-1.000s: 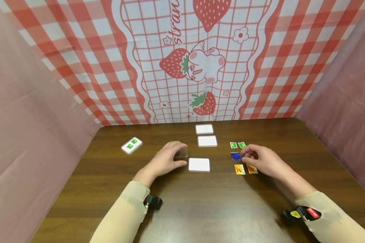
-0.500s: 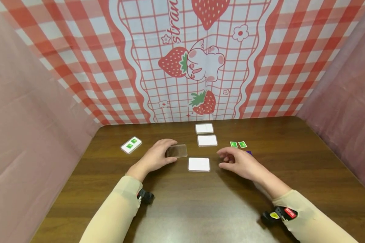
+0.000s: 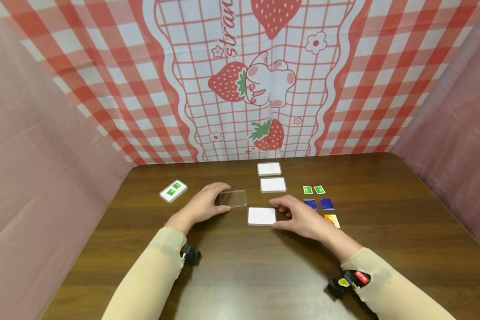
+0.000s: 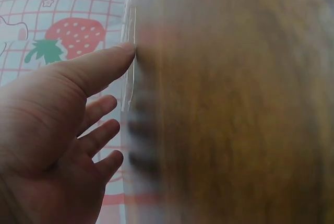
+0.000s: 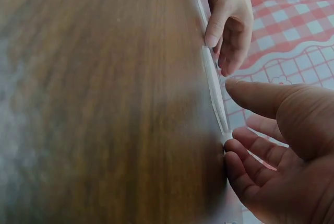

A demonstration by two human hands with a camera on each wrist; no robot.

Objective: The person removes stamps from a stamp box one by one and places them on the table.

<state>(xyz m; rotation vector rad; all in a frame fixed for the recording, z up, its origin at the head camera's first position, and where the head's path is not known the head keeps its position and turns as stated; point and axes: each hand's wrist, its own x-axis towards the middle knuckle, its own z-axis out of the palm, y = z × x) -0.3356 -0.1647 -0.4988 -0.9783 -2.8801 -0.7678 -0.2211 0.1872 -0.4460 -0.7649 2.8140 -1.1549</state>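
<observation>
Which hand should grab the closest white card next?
Probably the right hand. It's right by the right edge of the white card, fingers loose, apparently holding nothing. The left hand is farther away, at the clear plate.

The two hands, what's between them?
In the head view, a clear cover by the left hand and a white card by the right hand lie between them. Two more white cards lie farther back.

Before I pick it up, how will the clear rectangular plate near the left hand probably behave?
The clear rectangular plate is probably stiff: its outline looks straight. Its thin edge in the left wrist view suggests it is light. Being flat, it would likely slide rather than roll.
</observation>
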